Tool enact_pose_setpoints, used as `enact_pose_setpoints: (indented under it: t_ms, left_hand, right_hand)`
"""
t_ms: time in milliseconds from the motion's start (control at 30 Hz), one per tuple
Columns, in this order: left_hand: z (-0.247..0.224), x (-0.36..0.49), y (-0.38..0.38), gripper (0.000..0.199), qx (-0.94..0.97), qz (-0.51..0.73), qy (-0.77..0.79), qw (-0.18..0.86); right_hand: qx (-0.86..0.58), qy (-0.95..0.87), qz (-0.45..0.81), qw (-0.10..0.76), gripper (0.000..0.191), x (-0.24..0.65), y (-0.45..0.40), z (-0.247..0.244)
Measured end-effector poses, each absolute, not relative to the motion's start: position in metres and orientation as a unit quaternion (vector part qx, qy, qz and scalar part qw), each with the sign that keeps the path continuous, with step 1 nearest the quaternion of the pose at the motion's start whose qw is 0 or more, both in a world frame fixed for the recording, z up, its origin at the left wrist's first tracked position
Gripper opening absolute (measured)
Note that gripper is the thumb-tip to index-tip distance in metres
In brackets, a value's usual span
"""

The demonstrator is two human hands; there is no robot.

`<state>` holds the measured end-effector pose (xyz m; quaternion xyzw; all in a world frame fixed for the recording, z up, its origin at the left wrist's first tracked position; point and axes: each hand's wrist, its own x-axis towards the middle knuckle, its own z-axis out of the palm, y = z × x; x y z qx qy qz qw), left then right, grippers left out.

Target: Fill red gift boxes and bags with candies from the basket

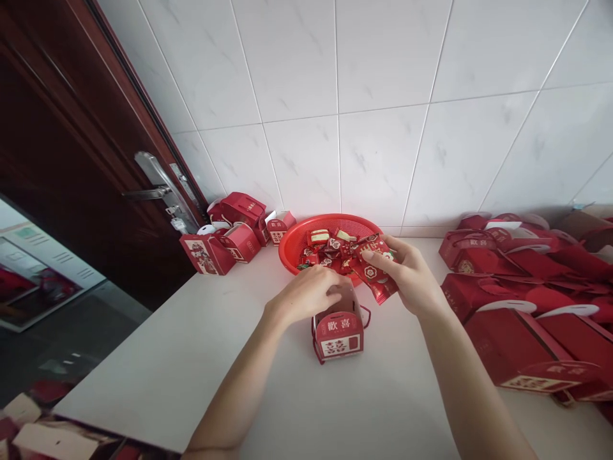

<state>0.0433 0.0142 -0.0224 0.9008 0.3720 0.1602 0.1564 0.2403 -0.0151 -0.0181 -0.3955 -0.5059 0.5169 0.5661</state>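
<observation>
A small red gift box (341, 332) with an open top stands on the white table in front of me, its cord handles hanging at the sides. My left hand (311, 294) is over the box's opening, fingers curled at its back edge; whatever they may hold is hidden. My right hand (405, 271) grips a shiny red printed packet (379, 271) just to the right of the box, thumb on top. Behind both hands sits a red plastic basket (292, 239) with several small wrapped sweets (334, 244) in it.
Several red boxes (242, 243) stand at the back left, beside a dark door (71, 96) with a metal handle. Many more red boxes (517, 338) crowd the right side. A tiled wall (378, 147) rises behind the table (191, 358). Cartons (57, 441) lie at the lower left.
</observation>
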Motion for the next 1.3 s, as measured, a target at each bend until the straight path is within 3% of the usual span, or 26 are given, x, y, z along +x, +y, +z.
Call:
enact_pose_setpoints:
  t_ms: [100, 233, 333, 500, 867, 1067, 1300]
  left_hand:
    - [-0.019, 0.042, 0.011, 0.022, 0.881, 0.262, 0.356, 0.167]
    - [-0.014, 0.044, 0.005, 0.027, 0.804, 0.421, 0.330, 0.261]
    - [-0.014, 0.048, 0.002, 0.036, 0.758, 0.442, 0.344, 0.334]
    - [-0.017, 0.054, 0.003, 0.032, 0.723, 0.448, 0.341, 0.401]
    - [-0.015, 0.043, 0.010, 0.032, 0.676, 0.540, 0.374, 0.334]
    - [-0.013, 0.037, 0.014, 0.030, 0.679, 0.553, 0.396, 0.275]
    - [-0.002, 0.013, 0.022, 0.031, 0.643, 0.623, 0.405, 0.187]
  right_hand:
    - [-0.380, -0.514, 0.510, 0.576, 0.036, 0.239, -0.015, -0.019]
    - [-0.357, -0.516, 0.487, 0.608, 0.030, 0.230, -0.015, -0.022]
    - [-0.345, -0.509, 0.472, 0.632, 0.025, 0.222, -0.016, -0.024]
    - [-0.333, -0.482, 0.477, 0.654, 0.023, 0.212, -0.016, -0.029]
    - [-0.326, -0.385, 0.453, 0.735, 0.009, 0.226, -0.013, -0.018]
    - [-0.335, -0.462, 0.456, 0.683, 0.014, 0.230, -0.014, -0.019]
    - [-0.389, -0.654, 0.412, 0.500, 0.028, 0.226, -0.012, -0.030]
